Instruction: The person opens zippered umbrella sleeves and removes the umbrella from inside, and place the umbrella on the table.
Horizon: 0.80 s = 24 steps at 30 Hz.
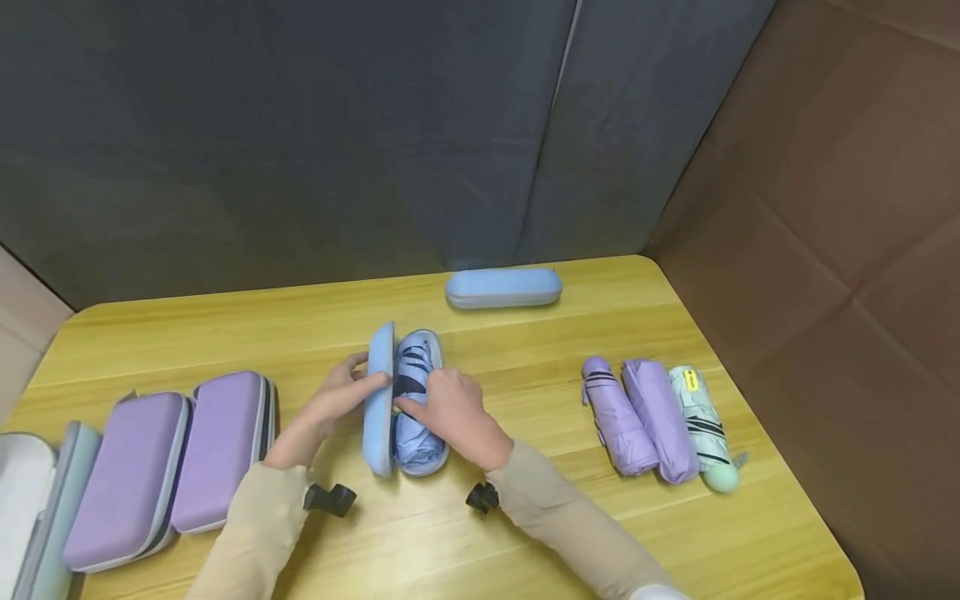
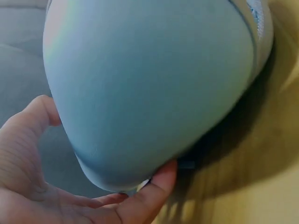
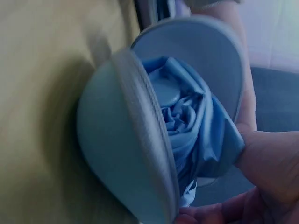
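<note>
A light-blue zip case [image 1: 378,442] lies unzipped on the table, its lid raised on the left. Inside it is a folded blue umbrella [image 1: 420,443] with dark stripes. My left hand [image 1: 341,395] holds the lid, thumb at the upper edge and fingers round the outside. In the left wrist view the lid's rounded outer shell [image 2: 149,93] fills most of the picture. My right hand [image 1: 456,408] grips the umbrella from above, thumb across its fabric. The right wrist view shows the bundled umbrella fabric [image 3: 187,121] between the two case halves, with fingertips right at the rim.
Another light-blue case [image 1: 504,287] lies closed at the back. Two purple umbrellas [image 1: 621,425] and a mint umbrella [image 1: 701,421] lie at right. Two purple cases [image 1: 131,475] stand at left, beside an opened mint case [image 1: 78,483]. A dark curtain [image 1: 300,150] borders the table's back.
</note>
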Available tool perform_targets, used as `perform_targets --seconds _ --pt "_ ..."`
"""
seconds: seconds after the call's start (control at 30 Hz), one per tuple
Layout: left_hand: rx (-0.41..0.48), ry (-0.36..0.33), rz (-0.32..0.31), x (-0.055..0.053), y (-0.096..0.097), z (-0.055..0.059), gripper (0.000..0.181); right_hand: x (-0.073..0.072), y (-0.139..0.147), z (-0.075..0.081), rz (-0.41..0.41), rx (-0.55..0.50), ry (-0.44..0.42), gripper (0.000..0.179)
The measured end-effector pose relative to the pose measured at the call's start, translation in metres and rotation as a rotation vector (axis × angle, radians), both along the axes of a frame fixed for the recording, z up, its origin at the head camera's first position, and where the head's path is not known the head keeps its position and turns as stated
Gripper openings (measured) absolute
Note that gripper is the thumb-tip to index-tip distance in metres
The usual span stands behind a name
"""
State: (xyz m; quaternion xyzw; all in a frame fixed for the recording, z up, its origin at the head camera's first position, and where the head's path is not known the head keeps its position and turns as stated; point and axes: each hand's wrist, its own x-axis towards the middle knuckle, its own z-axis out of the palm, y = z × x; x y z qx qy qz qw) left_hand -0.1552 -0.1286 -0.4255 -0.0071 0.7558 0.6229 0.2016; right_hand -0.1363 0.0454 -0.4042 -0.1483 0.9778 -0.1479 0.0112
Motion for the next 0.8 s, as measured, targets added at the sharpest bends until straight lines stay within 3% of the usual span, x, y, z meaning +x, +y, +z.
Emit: perform_targets --seconds 0.27,0.43,0.6,0.8 --pt "0.165 -0.116 -0.02 0.005 -0.008 -0.007 0.079 -0.008 -0.019 0.003 -0.027 0.156 -0.053 0.04" --pt "0.161 -0.147 0.012 0.009 -0.004 -0.007 0.081 -0.011 -0.02 0.002 -0.061 0.147 -0.075 0.034" --pt "0.15 -0.136 0.077 0.012 0.001 -0.005 0.082 -0.014 -0.008 -0.001 -0.079 -0.013 -0.1 0.034" --pt "0.123 -0.096 0.112 0.016 0.005 -0.004 0.083 -0.021 0.017 -0.005 -0.101 -0.362 -0.272 0.032"
